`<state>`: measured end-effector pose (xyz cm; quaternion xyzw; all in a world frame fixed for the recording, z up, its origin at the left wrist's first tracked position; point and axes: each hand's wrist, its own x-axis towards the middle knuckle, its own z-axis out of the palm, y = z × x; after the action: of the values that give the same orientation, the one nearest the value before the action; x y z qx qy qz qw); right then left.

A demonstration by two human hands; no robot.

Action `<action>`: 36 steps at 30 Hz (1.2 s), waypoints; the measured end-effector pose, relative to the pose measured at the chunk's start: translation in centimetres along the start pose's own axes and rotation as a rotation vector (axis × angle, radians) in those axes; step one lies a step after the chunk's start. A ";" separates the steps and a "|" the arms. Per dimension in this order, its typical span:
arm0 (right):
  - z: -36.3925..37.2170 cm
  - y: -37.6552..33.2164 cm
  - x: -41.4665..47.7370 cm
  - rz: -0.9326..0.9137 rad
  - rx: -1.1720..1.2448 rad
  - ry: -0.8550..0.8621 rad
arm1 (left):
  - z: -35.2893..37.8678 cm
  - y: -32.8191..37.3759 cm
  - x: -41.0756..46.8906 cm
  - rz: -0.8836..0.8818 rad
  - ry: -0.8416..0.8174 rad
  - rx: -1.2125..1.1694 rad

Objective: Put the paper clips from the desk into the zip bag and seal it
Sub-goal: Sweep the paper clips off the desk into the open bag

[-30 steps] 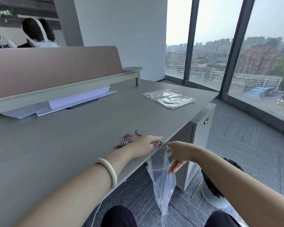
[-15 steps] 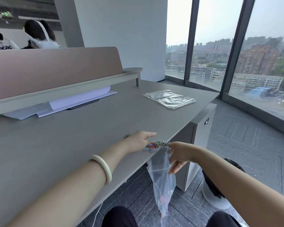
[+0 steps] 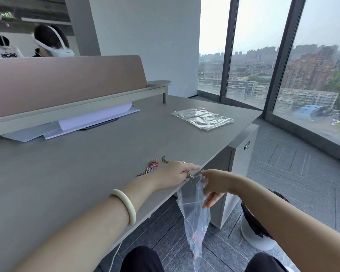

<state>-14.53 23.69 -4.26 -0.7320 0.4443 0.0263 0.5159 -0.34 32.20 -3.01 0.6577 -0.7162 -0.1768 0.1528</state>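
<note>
A small heap of coloured paper clips (image 3: 153, 166) lies on the grey desk (image 3: 71, 173) near its front edge. My left hand (image 3: 175, 174) rests flat at that edge, with a few clips (image 3: 189, 175) under its fingertips right at the lip. My right hand (image 3: 214, 186) holds the clear zip bag (image 3: 194, 220) by its mouth just below the desk edge. The bag hangs down between my knees, and some clips show at its bottom.
A stack of spare clear bags (image 3: 202, 118) lies at the desk's far right. White papers (image 3: 82, 122) sit under the desk's back shelf. A white bin (image 3: 257, 228) with a black liner stands on the floor to the right. People sit behind the partition.
My left hand has swept a few clips from the heap to the desk edge, over the bag's mouth. The right hand has kept the bag in place.
</note>
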 end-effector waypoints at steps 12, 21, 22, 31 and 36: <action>0.5 -0.5 -0.3 0.051 0.094 -0.026 | 1.5 -2.1 -2.4 -0.142 -0.184 0.370; 0.5 -0.6 -0.6 0.071 0.069 -0.067 | 0.7 -1.7 -0.5 -0.116 -0.083 -0.027; 0.5 -0.6 -0.6 0.067 0.078 -0.068 | 0.4 -1.9 -0.3 -0.138 -0.064 -0.043; 0.4 -0.7 -0.3 0.056 0.058 -0.041 | 1.4 -1.2 1.1 -0.139 -0.097 -0.070; 0.7 -0.5 -0.1 0.060 0.056 -0.030 | 1.5 -0.4 -0.3 -0.102 -0.175 -0.318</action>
<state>-13.93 24.34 -4.13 -0.7031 0.4589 0.0404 0.5417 -0.60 32.57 -4.49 0.6429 -0.6553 -0.3518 0.1828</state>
